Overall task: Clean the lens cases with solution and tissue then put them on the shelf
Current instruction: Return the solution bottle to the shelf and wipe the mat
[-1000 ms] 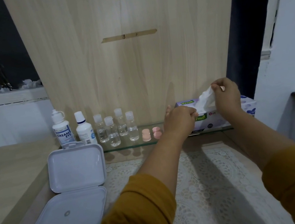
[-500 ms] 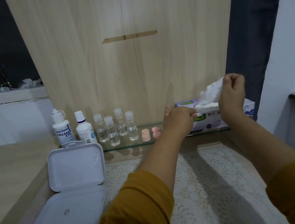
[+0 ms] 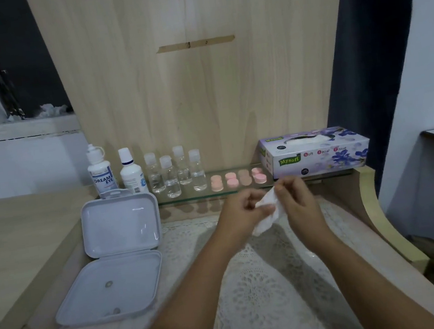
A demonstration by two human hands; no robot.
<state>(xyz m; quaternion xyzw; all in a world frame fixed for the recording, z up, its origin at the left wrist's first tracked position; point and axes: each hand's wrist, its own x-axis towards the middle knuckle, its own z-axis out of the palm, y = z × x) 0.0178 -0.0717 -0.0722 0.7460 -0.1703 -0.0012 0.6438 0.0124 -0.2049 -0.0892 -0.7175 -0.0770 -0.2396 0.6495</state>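
Observation:
Both hands hold a crumpled white tissue (image 3: 267,217) above the lace mat, just in front of the glass shelf (image 3: 187,197). My left hand (image 3: 239,210) grips its left side and my right hand (image 3: 295,199) pinches its upper right. Several pink lens cases (image 3: 238,179) sit in a row on the shelf. To their right stands the purple tissue box (image 3: 315,153). Two solution bottles (image 3: 114,172) stand at the shelf's left end.
Several small clear bottles (image 3: 176,173) stand on the shelf beside the solution. An open white plastic case (image 3: 118,258) lies at the left on the table. A white lace mat (image 3: 265,281) covers the middle. A wooden panel rises behind the shelf.
My right hand pulled the tissue free of the box and brought it down toward me. My left hand left the box and took hold of the tissue too.

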